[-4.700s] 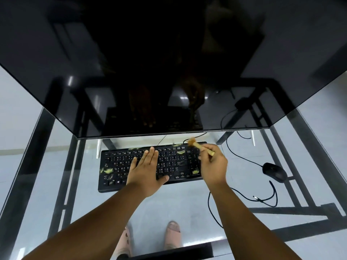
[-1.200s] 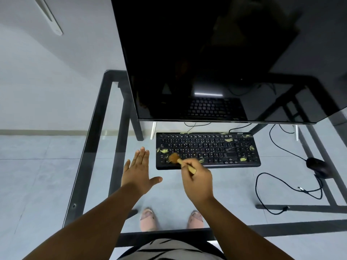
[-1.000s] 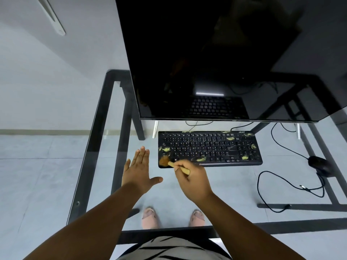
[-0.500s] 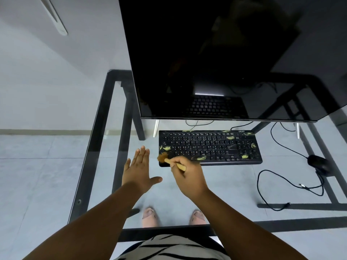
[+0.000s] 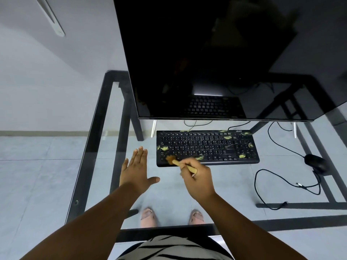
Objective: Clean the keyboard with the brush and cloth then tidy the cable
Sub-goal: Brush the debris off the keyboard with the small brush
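A black keyboard (image 5: 206, 147) lies on the glass table under the monitor, with several yellowish scraps scattered over its keys. My right hand (image 5: 199, 177) grips a small wooden brush (image 5: 180, 163); its bristles touch the keyboard's front left corner. My left hand (image 5: 135, 169) lies flat with straight fingers on the glass, just left of the keyboard. A black cable (image 5: 285, 177) loops loosely on the table to the right, its free plug end lying near the loop. No cloth is visible.
A large dark monitor (image 5: 216, 59) overhangs the keyboard's far side. A black mouse (image 5: 315, 163) sits at the right. The glass table (image 5: 90, 139) has a black frame; my feet show through it below.
The brush swept along the keyboard's front left corner, first moving left off the edge and now back on the keys. My left hand stayed flat on the glass.
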The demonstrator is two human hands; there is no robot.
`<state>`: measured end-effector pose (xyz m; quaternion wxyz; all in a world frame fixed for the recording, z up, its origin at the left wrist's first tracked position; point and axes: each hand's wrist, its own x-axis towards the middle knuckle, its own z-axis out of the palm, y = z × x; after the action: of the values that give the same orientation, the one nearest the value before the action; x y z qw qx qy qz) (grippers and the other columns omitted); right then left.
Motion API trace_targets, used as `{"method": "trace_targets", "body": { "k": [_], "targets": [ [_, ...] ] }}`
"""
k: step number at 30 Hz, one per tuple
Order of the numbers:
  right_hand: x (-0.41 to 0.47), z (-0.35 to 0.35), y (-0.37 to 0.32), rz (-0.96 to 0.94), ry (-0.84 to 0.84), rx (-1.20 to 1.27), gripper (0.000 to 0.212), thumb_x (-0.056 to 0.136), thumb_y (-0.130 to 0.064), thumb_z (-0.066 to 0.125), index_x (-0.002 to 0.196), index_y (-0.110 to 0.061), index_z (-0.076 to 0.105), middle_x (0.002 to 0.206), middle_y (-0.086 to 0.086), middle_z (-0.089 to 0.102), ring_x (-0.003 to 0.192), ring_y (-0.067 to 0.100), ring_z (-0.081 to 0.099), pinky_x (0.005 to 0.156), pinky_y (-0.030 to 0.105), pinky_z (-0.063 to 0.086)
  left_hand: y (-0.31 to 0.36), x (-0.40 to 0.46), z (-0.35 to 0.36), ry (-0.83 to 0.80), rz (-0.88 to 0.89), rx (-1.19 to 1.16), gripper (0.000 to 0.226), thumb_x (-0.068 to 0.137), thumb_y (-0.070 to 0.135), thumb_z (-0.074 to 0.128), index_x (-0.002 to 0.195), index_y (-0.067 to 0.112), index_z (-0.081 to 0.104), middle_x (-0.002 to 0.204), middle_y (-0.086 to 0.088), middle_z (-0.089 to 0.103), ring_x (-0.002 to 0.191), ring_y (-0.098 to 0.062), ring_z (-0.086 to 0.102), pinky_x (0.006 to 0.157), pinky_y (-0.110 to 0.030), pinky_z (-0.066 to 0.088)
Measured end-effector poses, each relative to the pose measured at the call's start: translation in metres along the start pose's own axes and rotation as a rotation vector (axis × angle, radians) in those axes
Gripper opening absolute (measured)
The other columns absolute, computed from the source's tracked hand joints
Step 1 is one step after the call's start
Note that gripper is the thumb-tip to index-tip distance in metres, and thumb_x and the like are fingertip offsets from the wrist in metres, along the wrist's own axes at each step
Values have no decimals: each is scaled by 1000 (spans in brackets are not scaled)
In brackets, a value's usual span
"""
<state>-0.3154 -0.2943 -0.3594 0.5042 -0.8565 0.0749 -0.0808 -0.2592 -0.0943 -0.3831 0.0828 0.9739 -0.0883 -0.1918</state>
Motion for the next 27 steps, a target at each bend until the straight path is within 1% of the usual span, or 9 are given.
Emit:
{"method": "trace_targets", "body": {
  "k": [2,6,9,13,17,19,21,25,27],
  "targets": [
    [0,-4,3,-18,-17,-70,9,89,-15,61,88,-18,70,62,-31,61,44,5,50,46,15,35,0,0,0,5,-2,-4,108,83,68,53,154,17,-10,162,1,-17,148,-15,-15,120,-40,0],
    [11,-17,9,108,256,-15,12,92,-11,60,88,-20,67,60,-14,63,44,4,49,43,21,35,5,0,-2,9,16,-5,107,85,65,54,154,17,-13,160,2,-21,148,-15,-16,120,-40,-2],
    [22,-22,6,129,114,40,14,94,-12,59,92,-24,67,64,-2,68,53,21,61,44,34,43,8,0,-2,26,70,7,100,88,60,50,153,19,-14,160,3,-23,148,-14,-17,120,-39,-5],
    [29,-29,12,208,329,15,14,96,-15,56,105,-19,66,84,-5,73,67,10,63,57,23,46,21,0,1,62,105,-6,95,90,59,45,154,18,-12,160,3,-22,148,-14,-16,119,-38,-6],
    [31,-36,14,167,88,45,16,97,-17,56,108,-23,65,81,-4,73,68,14,65,57,28,48,38,4,3,73,147,27,94,90,66,38,154,18,-12,160,3,-21,148,-14,-17,119,-40,-5],
    [31,-40,19,188,202,-11,17,97,-15,56,110,-19,65,82,-8,71,62,4,61,53,20,44,45,7,3,79,168,16,93,90,67,36,154,19,-11,160,3,-20,148,-13,-16,119,-40,-5],
    [30,-49,23,261,337,65,17,97,-15,55,112,-20,63,85,-8,70,67,0,62,59,16,46,52,8,4,84,185,16,92,91,67,34,154,18,-11,160,3,-20,148,-13,-16,119,-40,-5],
    [26,-60,26,267,146,114,20,96,-11,56,102,-28,64,84,-7,74,80,6,70,67,24,52,64,11,5,87,223,16,92,91,67,35,155,18,-8,161,3,-19,149,-15,-15,120,-40,-4],
    [25,-67,29,306,263,80,20,96,-12,55,102,-30,63,84,-6,73,79,10,71,64,19,52,70,12,6,81,240,2,91,91,66,36,155,18,-7,161,3,-18,149,-14,-14,119,-39,-5]
  ]
}}
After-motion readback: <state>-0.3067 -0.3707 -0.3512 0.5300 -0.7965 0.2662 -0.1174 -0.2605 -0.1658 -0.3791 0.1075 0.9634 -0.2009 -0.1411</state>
